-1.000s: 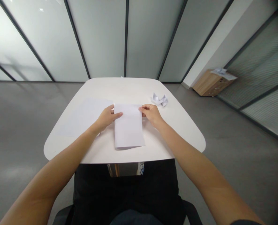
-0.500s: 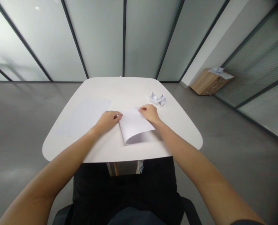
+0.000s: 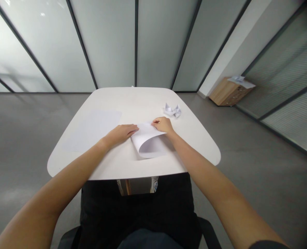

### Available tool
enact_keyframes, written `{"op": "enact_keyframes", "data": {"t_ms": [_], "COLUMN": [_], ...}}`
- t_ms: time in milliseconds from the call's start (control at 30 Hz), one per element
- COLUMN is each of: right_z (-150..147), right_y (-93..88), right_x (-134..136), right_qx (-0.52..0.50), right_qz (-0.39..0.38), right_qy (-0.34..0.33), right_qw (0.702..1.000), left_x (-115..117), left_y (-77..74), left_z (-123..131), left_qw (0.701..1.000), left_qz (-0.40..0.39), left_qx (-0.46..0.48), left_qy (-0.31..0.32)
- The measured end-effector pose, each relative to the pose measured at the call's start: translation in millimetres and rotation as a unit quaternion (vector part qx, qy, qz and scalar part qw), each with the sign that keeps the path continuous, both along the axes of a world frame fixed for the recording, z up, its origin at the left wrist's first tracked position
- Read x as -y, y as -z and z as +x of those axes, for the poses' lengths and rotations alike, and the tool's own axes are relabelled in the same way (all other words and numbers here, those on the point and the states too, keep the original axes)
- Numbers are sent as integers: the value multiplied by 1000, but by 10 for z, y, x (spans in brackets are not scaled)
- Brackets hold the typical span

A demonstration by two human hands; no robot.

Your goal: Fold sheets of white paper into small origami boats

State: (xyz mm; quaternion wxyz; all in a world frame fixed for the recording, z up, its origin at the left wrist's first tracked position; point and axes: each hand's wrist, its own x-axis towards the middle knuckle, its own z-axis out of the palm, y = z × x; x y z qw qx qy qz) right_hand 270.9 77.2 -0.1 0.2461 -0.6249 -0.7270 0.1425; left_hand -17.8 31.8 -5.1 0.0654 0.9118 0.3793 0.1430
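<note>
A white sheet of paper lies in the middle of the round-cornered white table, curled over on itself with its near edge rolled up. My left hand lies flat on the table with fingers stretched out, the fingertips pressing the paper's left far corner. My right hand pinches the paper's far right corner with closed fingers.
A second flat white sheet lies on the table's left half. A small folded paper figure sits at the far right of the table. A low wooden cabinet with papers on top stands by the right wall. Glass partitions stand behind.
The sheet lay flat a second ago; its near part has since lifted and curled towards the far edge. My left hand has flattened its fingers onto the paper's corner.
</note>
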Motion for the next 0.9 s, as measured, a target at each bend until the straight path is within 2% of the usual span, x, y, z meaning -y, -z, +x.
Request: {"op": "enact_keyframes", "data": {"t_ms": [433, 567, 900], "right_z": [9, 0, 10], "right_y": [3, 1, 31], "right_x": [-7, 27, -2], "right_qx": [-37, -48, -48], "right_qz": [-13, -3, -9], "right_qy": [12, 38, 44], "right_qw": [999, 998, 998], "left_x": [18, 77, 254], "left_y": [-63, -96, -189], "left_z": [-72, -75, -28], "left_qw": [994, 993, 993], "left_qz": [-107, -113, -105], "left_qx": [-13, -22, -46], "left_qy": [1, 4, 6]}}
